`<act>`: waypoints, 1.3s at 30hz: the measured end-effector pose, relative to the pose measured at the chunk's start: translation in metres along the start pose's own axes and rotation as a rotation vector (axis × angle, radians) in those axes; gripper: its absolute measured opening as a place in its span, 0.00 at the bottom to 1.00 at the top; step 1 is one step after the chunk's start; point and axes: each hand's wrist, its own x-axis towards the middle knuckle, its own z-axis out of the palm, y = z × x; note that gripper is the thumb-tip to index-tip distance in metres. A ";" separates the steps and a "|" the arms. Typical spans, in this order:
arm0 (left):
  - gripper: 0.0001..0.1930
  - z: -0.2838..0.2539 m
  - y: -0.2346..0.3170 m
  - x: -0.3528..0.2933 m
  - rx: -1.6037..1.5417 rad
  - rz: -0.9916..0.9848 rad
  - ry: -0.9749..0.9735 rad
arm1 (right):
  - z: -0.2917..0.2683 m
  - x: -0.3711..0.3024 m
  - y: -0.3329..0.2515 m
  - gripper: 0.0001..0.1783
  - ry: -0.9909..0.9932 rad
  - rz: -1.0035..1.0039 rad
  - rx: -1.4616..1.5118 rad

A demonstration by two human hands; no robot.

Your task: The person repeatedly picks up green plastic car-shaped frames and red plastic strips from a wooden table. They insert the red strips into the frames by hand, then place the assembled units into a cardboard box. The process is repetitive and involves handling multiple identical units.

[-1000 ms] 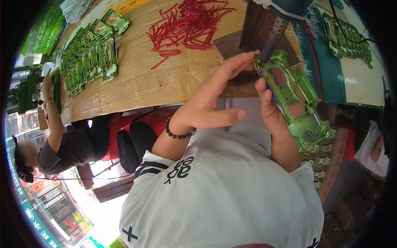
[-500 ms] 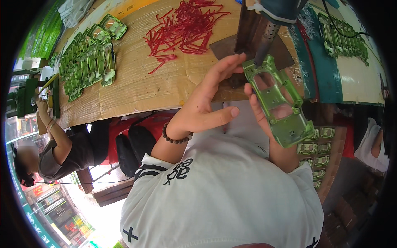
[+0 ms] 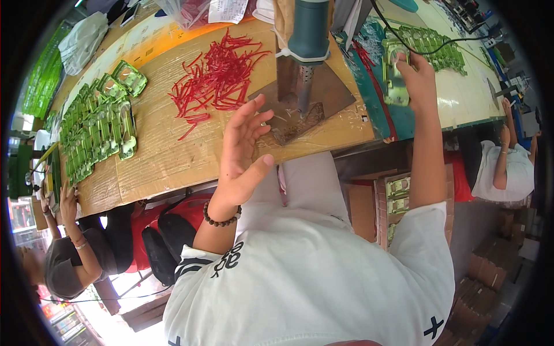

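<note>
My right hand (image 3: pixel 420 83) reaches out to the far right and grips a green plastic toy-car body (image 3: pixel 396 89) by its edge. That part is held upright beside a row of similar green car bodies (image 3: pixel 441 49). My left hand (image 3: pixel 242 158) hovers over the table's front edge, fingers spread, with nothing in it. Just right of it stands a fixed tool with a dark teal housing (image 3: pixel 309 32) and a perforated metal nozzle (image 3: pixel 304 86), which points down at a dark metal plate (image 3: pixel 336 92).
A heap of thin red plastic strips (image 3: pixel 216 75) lies left of the tool. More green car bodies (image 3: pixel 101 127) stand in rows at the left. A black cable (image 3: pixel 427 53) crosses the right row. A tray of green parts (image 3: pixel 398 196) sits below the table. Other people work at both sides.
My right hand has carried the green car body from under the nozzle to the far right. My left hand has drawn away from it and stays open. The view has shifted.
</note>
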 end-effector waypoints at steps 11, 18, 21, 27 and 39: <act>0.35 0.001 0.002 -0.006 0.041 0.010 0.055 | 0.012 0.062 0.036 0.18 0.137 -0.463 -0.918; 0.32 0.005 0.000 -0.004 0.062 0.018 0.084 | -0.016 0.091 0.075 0.18 0.158 -0.390 -0.858; 0.33 0.003 0.000 -0.004 0.040 0.001 0.067 | -0.028 0.111 0.088 0.18 0.171 -0.399 -0.900; 0.33 0.000 0.002 -0.005 0.049 0.011 0.052 | -0.049 0.139 0.098 0.17 0.227 -0.207 -1.059; 0.25 -0.152 0.058 -0.035 1.767 -0.061 0.620 | -0.006 -0.142 0.023 0.10 0.638 -0.731 -0.259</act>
